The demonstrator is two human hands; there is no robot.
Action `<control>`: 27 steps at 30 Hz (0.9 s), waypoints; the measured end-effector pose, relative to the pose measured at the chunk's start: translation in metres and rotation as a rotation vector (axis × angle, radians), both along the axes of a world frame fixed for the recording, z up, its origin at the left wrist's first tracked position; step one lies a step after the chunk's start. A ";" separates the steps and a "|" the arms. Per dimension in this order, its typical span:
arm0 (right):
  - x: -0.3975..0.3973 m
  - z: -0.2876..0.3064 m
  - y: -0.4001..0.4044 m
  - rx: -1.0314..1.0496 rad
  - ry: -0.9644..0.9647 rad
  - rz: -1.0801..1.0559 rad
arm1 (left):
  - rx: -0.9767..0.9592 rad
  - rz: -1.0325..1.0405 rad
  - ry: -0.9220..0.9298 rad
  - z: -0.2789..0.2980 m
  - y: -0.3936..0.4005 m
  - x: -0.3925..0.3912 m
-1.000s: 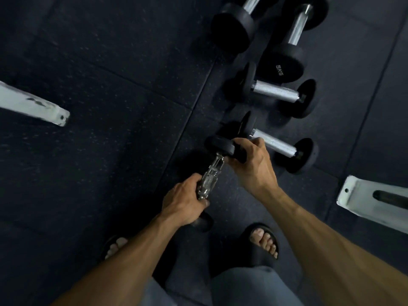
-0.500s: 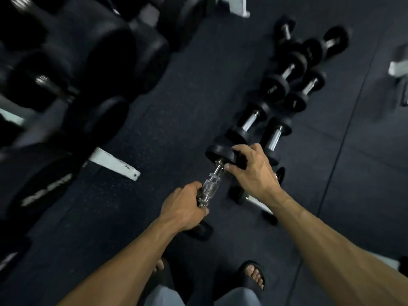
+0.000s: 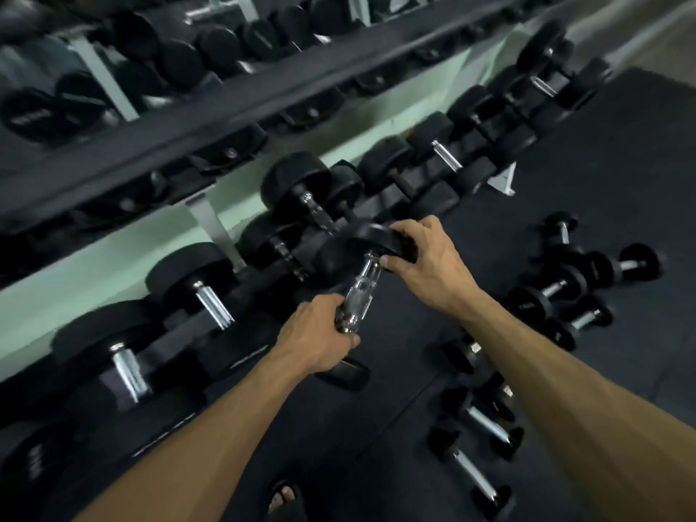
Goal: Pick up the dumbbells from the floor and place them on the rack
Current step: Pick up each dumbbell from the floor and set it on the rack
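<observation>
Fingers (image 3: pixel 341 342) of left hand (image 3: pixel 318 339) wrapped round chrome handle of carried dumbbell (image 3: pixel 363 286); right hand (image 3: pixel 429 263) clamped on far head, just short of lower rack (image 3: pixel 233 292). Likely hazards: pinched knuckles against racked weights, slipping off.

We can read no text here. We see pale markings on the end faces of the dumbbells on the upper rack shelf (image 3: pixel 28 116), and faint marks on the heads of the floor dumbbells (image 3: pixel 527 305), but motion blur and small size leave them illegible. Pale streaks on the near heads of the lower-shelf dumbbells (image 3: pixel 246 361) may be lettering; we cannot tell.
</observation>
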State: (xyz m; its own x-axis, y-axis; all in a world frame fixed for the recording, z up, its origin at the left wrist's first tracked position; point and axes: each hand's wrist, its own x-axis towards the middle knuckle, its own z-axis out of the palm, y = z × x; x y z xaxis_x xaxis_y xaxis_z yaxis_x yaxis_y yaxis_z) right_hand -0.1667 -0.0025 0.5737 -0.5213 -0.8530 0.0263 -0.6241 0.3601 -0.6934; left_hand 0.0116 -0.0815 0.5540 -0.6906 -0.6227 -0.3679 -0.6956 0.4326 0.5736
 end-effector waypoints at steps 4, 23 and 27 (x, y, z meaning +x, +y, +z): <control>0.022 0.041 -0.068 -0.024 0.035 0.087 | -0.026 0.073 0.019 0.037 -0.055 0.027; 0.120 0.134 -0.418 -0.059 0.046 0.402 | -0.028 0.499 0.159 0.106 -0.334 0.121; 0.133 0.128 -0.476 -0.026 0.036 0.507 | -0.032 0.615 0.189 0.098 -0.368 0.129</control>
State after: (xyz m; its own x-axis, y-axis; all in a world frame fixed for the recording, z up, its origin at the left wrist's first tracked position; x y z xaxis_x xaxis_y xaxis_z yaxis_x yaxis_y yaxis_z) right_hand -0.0334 -0.4781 0.7015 -0.0405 -0.9973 0.0606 -0.7395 -0.0109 -0.6731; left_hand 0.1403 -0.4497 0.6519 -0.2546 -0.9342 -0.2498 -0.7102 0.0053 0.7040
